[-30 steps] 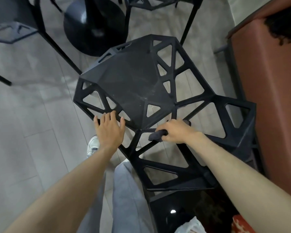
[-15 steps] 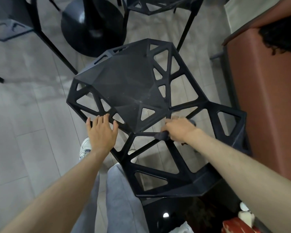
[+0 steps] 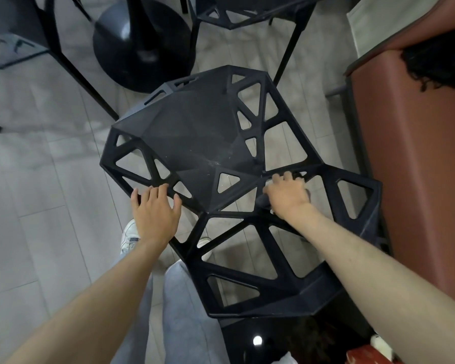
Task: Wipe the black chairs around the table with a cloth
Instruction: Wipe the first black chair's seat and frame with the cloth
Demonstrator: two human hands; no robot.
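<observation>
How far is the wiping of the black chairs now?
Done: cannot tell; pale marks remain on the seat of the near chair. In hand: the right hand presses a dark cloth on a strut of that chair, and the left hand steadies its edge. Left: seemingly the far chair.

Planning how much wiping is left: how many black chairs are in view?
3, all cut off by the frame. One directly under both hands, one at the top edge beyond it, one at the upper left. More may sit out of frame.
</observation>
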